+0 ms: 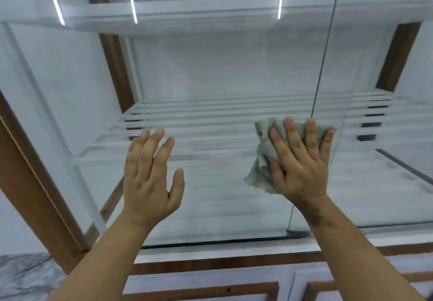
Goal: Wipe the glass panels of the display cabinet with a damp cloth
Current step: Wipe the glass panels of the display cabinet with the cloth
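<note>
A person is facing a display cabinet with a brown wooden frame (35,160) and empty white shelves behind glass. The right hand (301,160) is pressing a crumpled grey-green cloth (262,155) flat against the glass panel (222,195), fingers straight and spread, close to the dark vertical seam (324,54) between panels. The left hand (150,174) is hovering open beside it, fingers loosely spread, holding nothing. Wiping looks to be under way; how much glass is already clean cannot be told.

Marbled floor (21,275), bottom left.
</note>
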Motion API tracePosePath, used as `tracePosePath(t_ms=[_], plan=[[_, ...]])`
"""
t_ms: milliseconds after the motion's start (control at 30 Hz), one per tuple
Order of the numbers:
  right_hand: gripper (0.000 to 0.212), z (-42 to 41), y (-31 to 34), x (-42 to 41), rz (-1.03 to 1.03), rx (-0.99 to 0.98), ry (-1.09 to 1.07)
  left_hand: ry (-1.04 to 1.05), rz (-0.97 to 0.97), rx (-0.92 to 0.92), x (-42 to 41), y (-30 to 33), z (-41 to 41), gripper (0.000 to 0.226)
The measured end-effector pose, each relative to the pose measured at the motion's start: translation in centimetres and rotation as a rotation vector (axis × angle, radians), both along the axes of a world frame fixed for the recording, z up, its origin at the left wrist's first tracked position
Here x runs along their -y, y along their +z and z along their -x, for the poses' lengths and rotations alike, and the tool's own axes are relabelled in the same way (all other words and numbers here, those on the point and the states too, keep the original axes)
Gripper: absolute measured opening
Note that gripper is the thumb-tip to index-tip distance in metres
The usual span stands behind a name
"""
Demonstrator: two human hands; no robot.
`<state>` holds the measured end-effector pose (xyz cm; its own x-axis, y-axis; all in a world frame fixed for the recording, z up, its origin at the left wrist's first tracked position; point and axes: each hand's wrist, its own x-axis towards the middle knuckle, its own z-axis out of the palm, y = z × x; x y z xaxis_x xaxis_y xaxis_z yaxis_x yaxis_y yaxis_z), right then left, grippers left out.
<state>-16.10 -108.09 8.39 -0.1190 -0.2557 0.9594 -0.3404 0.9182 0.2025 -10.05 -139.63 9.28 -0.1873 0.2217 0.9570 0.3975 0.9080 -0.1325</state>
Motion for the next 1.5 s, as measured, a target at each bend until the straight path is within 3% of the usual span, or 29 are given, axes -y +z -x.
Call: tracePosePath(t_ms=[200, 333, 467, 633, 767, 867, 933, 1033, 1133, 1267, 1500], plan=[[0.054, 0.1, 7.0, 3.6, 0.248, -0.035, 0.03, -0.004, -0.005, -0.088, -1.9, 1.7, 1.8, 0.057], [0.058, -0.5, 5.2, 6.8, 0.081, -0.045, 0.017, 0.056, -0.018, -0.124, -2.6, 2.2, 2.4, 0.061], [0.056, -0.2, 2.3, 2.3, -0.039, -0.073, 0.027, 0.109, -0.029, -0.139, -2.7, 2.3, 2.6, 0.063], [0.061, 0.3, 6.7, -0.3, 0.234, -0.022, 0.025, 0.096, -0.035, -0.177, -3.0, 2.5, 2.8, 0.062], [0.062, -0.3, 4.8, 5.3, -0.003, -0.043, 0.015, 0.095, -0.038, -0.205, -3.0, 1.8, 3.6, 0.068], [0.06, 0.0, -0.2, 3.8, -0.198, -0.076, 0.009, 0.099, -0.036, -0.211, -2.9, 1.5, 3.8, 0.07], [0.059, 0.3, -1.1, 0.2, -0.173, -0.08, 0.026, 0.097, -0.025, -0.221, -3.0, 1.7, 3.8, 0.068], [0.064, 0.3, 2.0, -4.1, 0.038, -0.007, 0.087, 0.098, -0.016, -0.244, -3.0, 1.7, 3.8, 0.066], [0.068, 0.3, 6.1, -2.4, 0.158, -0.009, 0.065, 0.105, -0.01, -0.256, -2.8, 1.6, 4.0, 0.067], [0.064, 0.5, 7.0, 1.6, 0.119, -0.04, 0.002, 0.114, -0.012, -0.248, -2.6, 1.6, 4.4, 0.07], [0.062, 0.0, 0.8, 1.1, -0.154, -0.053, 0.026, 0.107, -0.012, -0.212, -2.5, 1.6, 4.3, 0.072]])
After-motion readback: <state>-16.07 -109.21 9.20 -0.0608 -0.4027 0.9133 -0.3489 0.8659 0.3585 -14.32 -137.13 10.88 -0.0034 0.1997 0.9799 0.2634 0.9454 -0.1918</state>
